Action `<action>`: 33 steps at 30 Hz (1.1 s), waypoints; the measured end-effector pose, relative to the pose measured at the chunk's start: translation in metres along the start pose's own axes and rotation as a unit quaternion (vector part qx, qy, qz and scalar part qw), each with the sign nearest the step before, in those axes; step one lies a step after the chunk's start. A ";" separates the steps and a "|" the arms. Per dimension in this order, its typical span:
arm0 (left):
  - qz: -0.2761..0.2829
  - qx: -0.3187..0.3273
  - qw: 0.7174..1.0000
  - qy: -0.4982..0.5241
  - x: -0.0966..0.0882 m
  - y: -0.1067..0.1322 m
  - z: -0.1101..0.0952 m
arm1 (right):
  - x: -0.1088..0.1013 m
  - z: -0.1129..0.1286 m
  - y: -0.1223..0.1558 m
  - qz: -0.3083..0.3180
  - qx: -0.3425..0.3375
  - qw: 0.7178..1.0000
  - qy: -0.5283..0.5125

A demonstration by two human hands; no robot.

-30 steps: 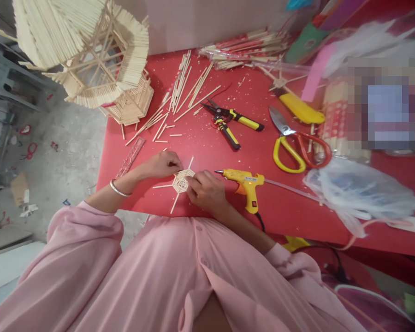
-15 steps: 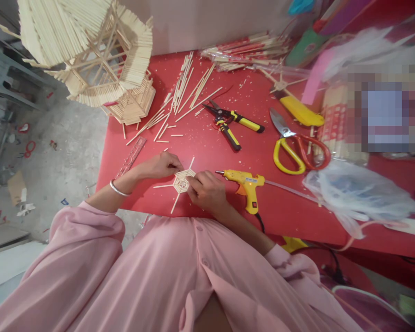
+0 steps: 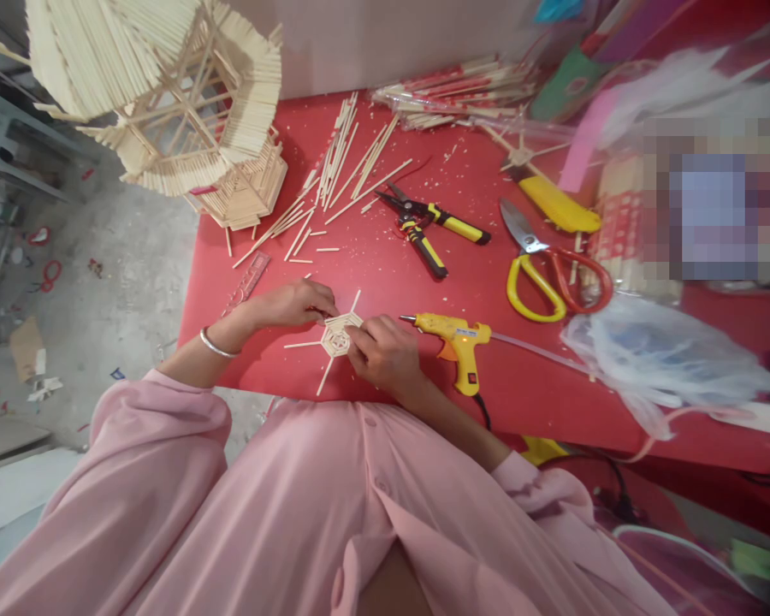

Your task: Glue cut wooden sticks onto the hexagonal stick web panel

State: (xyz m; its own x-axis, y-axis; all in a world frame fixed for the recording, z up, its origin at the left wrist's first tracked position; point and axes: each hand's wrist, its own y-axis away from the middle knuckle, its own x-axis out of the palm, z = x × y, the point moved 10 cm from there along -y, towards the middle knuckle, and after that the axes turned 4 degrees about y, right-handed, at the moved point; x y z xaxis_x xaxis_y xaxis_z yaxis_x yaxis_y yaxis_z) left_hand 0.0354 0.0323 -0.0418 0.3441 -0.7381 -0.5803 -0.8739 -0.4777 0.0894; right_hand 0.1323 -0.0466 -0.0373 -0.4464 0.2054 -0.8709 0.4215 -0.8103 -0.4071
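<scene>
A small six-sided web of thin wooden sticks [image 3: 336, 344] lies on the red table, with longer sticks reaching out from it like spokes. My left hand [image 3: 299, 305], a silver bangle on its wrist, is closed at the web's upper left edge, its fingertips pinched together there. My right hand [image 3: 385, 352] is closed on the right side of the web, covering that part. Just right of this hand lies a yellow hot glue gun [image 3: 457, 344], its nozzle toward the web and a clear glue stick in its back.
A large stick-built model with layered roofs [image 3: 231, 162] stands at the back left. Loose sticks [image 3: 340, 162], pliers [image 3: 423, 224], scissors [image 3: 539, 261] and a clear ruler [image 3: 247, 282] lie around. Plastic bags [image 3: 673, 359] fill the right side.
Both hands stay at the stick web. My left hand and forearm have shifted very slightly; the web and the tools have kept their places.
</scene>
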 end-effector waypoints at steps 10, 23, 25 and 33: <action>-0.014 0.013 1.000 0.013 -0.003 -0.002 -0.008 | -0.002 0.000 0.000 -0.012 -0.001 1.000 -0.004; -0.013 -0.016 1.000 0.014 -0.002 0.000 -0.004 | -0.003 0.002 -0.001 -0.016 -0.008 1.000 0.008; -0.010 -0.010 1.000 0.010 -0.001 -0.001 -0.005 | -0.004 0.002 -0.001 -0.020 -0.008 1.000 0.007; 0.011 0.005 1.000 -0.029 0.001 0.000 -0.009 | -0.001 -0.001 0.001 -0.012 0.001 1.000 -0.005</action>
State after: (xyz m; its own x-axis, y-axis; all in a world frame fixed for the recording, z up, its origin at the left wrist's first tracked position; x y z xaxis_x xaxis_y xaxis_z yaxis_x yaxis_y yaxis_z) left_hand 0.0391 0.0274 -0.0346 0.3040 -0.7201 -0.6237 -0.8851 -0.4556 0.0947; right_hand 0.1337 -0.0467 -0.0369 -0.4637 0.2202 -0.8582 0.4089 -0.8061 -0.4277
